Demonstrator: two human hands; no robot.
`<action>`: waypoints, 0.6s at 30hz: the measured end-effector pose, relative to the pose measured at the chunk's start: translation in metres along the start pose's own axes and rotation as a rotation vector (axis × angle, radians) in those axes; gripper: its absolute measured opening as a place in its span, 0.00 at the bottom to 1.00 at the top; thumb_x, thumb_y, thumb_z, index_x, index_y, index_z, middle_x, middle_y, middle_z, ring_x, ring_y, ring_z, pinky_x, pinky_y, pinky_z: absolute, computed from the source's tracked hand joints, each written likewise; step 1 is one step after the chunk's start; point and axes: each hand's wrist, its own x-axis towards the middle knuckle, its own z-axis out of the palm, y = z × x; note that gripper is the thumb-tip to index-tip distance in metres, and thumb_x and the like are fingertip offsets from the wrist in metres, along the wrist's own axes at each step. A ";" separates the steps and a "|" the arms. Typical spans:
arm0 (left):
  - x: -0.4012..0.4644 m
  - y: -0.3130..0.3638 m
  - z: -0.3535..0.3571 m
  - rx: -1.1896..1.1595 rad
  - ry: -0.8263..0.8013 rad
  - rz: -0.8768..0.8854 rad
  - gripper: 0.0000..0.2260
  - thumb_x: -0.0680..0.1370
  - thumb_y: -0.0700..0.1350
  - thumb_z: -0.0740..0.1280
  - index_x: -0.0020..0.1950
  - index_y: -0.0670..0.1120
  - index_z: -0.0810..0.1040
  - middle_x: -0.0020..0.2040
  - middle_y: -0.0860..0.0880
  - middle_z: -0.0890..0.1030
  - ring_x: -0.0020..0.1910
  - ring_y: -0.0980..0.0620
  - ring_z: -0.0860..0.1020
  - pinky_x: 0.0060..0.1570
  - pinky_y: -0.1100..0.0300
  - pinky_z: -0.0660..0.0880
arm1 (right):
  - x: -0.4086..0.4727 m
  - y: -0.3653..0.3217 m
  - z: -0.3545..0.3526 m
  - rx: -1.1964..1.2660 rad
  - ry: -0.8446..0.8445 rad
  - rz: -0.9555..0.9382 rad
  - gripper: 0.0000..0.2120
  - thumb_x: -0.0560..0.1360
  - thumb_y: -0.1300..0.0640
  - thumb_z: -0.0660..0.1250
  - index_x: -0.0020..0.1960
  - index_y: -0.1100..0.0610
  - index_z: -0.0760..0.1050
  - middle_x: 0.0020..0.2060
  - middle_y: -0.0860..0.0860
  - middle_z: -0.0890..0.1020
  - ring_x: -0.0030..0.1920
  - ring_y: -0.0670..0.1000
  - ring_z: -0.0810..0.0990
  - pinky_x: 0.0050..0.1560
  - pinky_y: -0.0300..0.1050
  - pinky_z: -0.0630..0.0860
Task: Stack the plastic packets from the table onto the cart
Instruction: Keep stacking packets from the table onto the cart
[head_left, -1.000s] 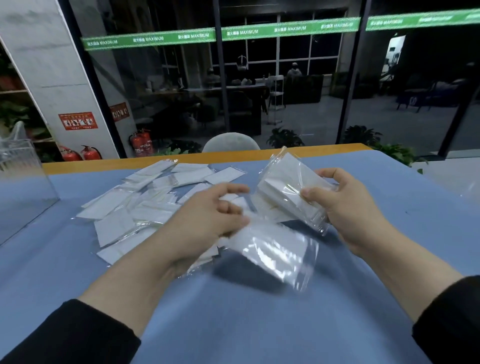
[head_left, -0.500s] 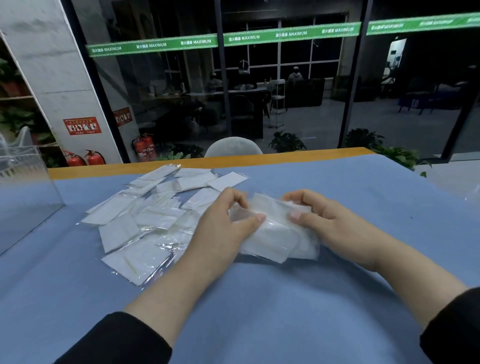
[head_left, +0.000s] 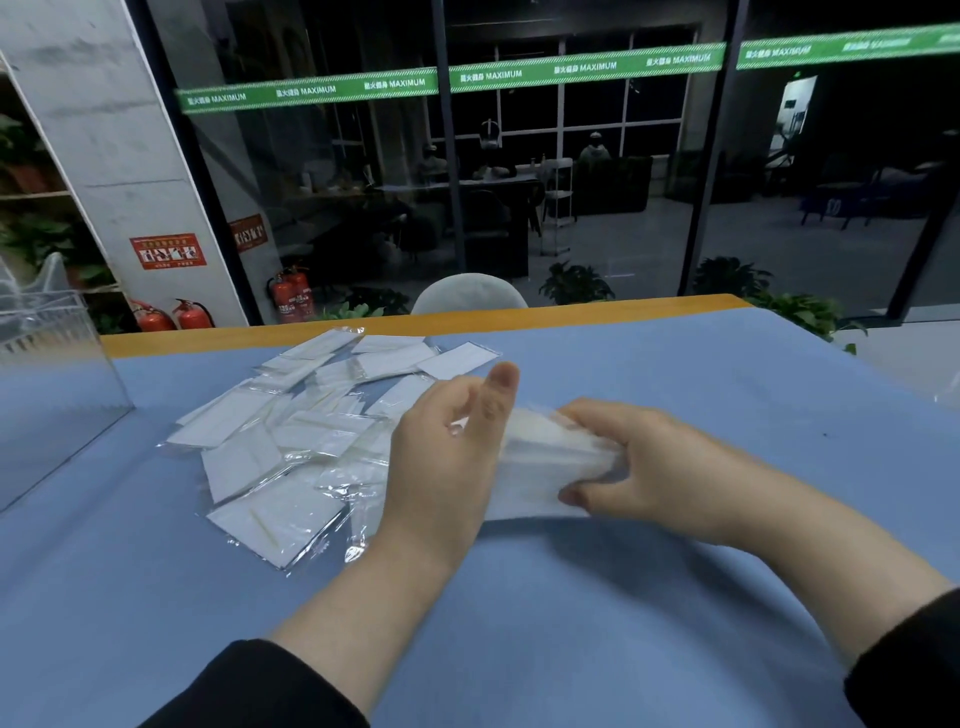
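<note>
Dim, cool indoor light with dark reflective glass (head_left: 571, 182) behind, wide-angle bending at edges, motion-blurred hands (head_left: 545, 457).

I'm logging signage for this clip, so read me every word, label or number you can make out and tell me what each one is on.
"MAXIMUM", repeated along the green strip across the glass wall; the characters before each one are too blurred to read.
Red sign on the grey pillar: too blurred to read.
Red sign on the glass: too blurred to read.
Labels on the fire extinguishers: too small to read.
Packets on the table: no readable print.
</note>
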 end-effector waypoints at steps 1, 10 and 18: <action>0.000 0.000 0.001 0.008 -0.028 -0.019 0.29 0.74 0.72 0.63 0.36 0.46 0.79 0.34 0.54 0.79 0.37 0.56 0.76 0.39 0.61 0.69 | 0.000 0.000 0.002 -0.032 -0.011 0.007 0.18 0.72 0.49 0.75 0.54 0.34 0.71 0.50 0.36 0.78 0.49 0.39 0.77 0.50 0.44 0.76; 0.004 0.000 -0.002 0.049 -0.004 -0.071 0.31 0.76 0.69 0.62 0.31 0.43 0.65 0.28 0.55 0.63 0.31 0.54 0.62 0.32 0.60 0.59 | 0.005 0.002 0.010 -0.137 0.075 -0.018 0.19 0.71 0.41 0.75 0.57 0.38 0.71 0.55 0.35 0.71 0.54 0.38 0.74 0.54 0.41 0.73; 0.006 -0.012 0.000 0.291 -0.174 0.073 0.23 0.84 0.56 0.59 0.39 0.39 0.73 0.37 0.46 0.75 0.39 0.51 0.73 0.42 0.51 0.69 | 0.006 0.000 0.013 -0.054 0.151 0.004 0.32 0.70 0.43 0.77 0.64 0.28 0.61 0.57 0.29 0.69 0.58 0.35 0.72 0.53 0.31 0.71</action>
